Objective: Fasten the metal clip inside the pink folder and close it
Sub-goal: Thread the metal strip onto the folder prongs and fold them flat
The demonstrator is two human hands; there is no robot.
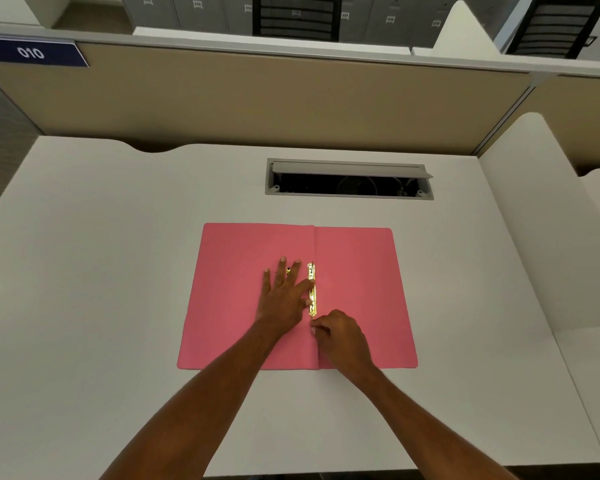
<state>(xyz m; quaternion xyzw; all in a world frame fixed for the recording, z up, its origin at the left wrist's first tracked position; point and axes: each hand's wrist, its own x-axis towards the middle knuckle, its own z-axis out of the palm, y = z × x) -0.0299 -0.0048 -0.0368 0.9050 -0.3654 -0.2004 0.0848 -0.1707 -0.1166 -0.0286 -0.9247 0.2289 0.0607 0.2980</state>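
Lying open flat on the white desk (84, 306), the pink card folder (357, 271) shows its gold metal clip (311, 289) along the spine. Left hand (284, 296) presses splayed, empty, beside the clip; right hand (340, 336) pinches at its near end, contents unclear. Best keep the strip pinned while sliding.

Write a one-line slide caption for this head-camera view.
Left hand flat on the open pink folder, right hand working the near end of the metal clip.
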